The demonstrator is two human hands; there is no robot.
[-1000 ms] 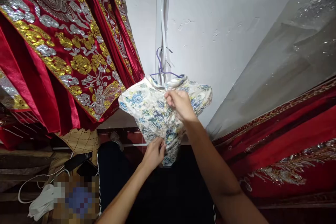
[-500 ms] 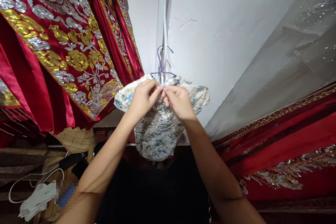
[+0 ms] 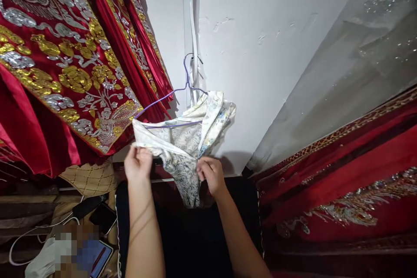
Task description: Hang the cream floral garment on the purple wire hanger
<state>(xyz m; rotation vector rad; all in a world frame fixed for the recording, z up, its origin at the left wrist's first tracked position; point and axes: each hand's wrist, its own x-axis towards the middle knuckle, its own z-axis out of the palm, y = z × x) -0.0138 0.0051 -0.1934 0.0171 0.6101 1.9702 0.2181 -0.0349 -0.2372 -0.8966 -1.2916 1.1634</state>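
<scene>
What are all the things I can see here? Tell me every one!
flowery garment: one, cream with blue flowers, half off the hanger, middle.
hanger: one, purple wire, hooked by the white wall.
red robes: several, red with gold and silver embroidery, hanging at left.
red cloth: one, red with sequins, at right under clear plastic cover.
white cable: one, lower left.
phone: one, dark, lower left.
left hand: one, grip on the garment's left edge.
right hand: one, grip on the garment's lower part.

The light is soft and even, brightest on the white wall (image 3: 260, 52). Sequins on the red robe (image 3: 65, 74) glitter. The edges bend, and the bottom-left corner is pixelated.
</scene>
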